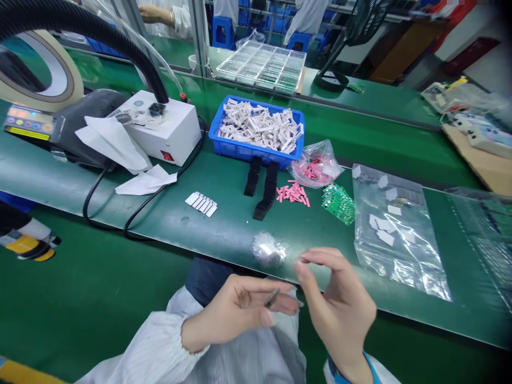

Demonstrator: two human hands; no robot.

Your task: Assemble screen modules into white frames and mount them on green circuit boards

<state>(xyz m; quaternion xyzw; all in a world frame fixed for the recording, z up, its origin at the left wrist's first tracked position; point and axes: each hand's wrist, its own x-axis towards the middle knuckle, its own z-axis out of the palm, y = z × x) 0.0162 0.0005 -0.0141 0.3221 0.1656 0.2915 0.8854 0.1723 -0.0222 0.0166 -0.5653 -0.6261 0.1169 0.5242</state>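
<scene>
My left hand is palm up above my lap, with a small thin dark piece held between thumb and fingers; its exact kind is too small to tell. Just to the right, my right hand is closed in a pinch, thumb tip against the index finger. Whatever lies between those fingertips is hidden. Near the hands, a crumpled ball of clear plastic film rests by the bench edge. Beyond it lie pink strips, green circuit boards, black strips and a row of white pieces.
A blue bin of white plastic parts stands at the back, beside a bag of pink pieces. On the right lies a clear bag with white pieces. A white box with a hose and cables occupies the left of the bench.
</scene>
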